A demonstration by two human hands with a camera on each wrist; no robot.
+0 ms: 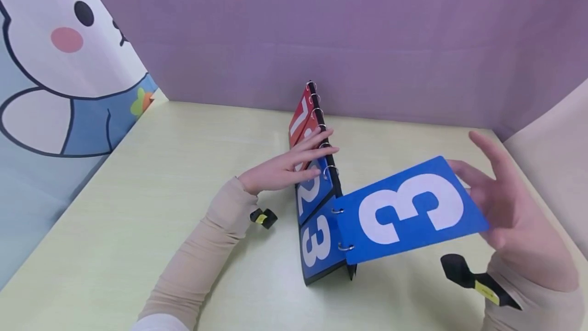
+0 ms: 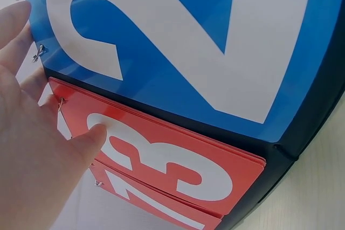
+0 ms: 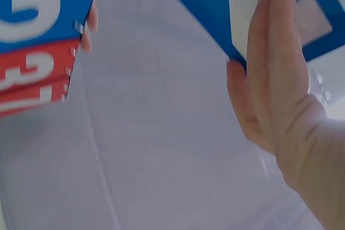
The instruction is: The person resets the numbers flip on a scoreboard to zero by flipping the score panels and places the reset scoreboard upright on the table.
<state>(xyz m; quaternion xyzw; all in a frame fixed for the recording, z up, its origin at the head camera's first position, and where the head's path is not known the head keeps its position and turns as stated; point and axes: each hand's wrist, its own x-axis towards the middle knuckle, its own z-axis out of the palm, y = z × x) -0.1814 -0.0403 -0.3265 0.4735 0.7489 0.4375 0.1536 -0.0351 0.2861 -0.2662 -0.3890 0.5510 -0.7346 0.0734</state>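
Note:
A tabletop flip scoreboard (image 1: pixel 337 185) stands like a tent, with number cards hung on rings along its black top edge. My left hand (image 1: pixel 285 167) grips that edge near the middle: its fingers pass over the top, and the thumb lies on the front, over a red 3 card (image 2: pixel 178 165) in the left wrist view. A blue 3 card (image 1: pixel 409 208) is lifted over to the right, still on its rings. Behind its outer end is my right hand (image 1: pixel 519 213), whose straight fingers touch the card's underside in the right wrist view.
Under the scoreboard is a pale yellow table (image 1: pixel 151 183). A purple curtain (image 1: pixel 344 50) hangs behind it, and a cartoon-printed cloth (image 1: pixel 41 91) at the left. Another blue 3 card (image 1: pixel 317 241) and a blue 2 card (image 1: pixel 308 195) lie on the front face.

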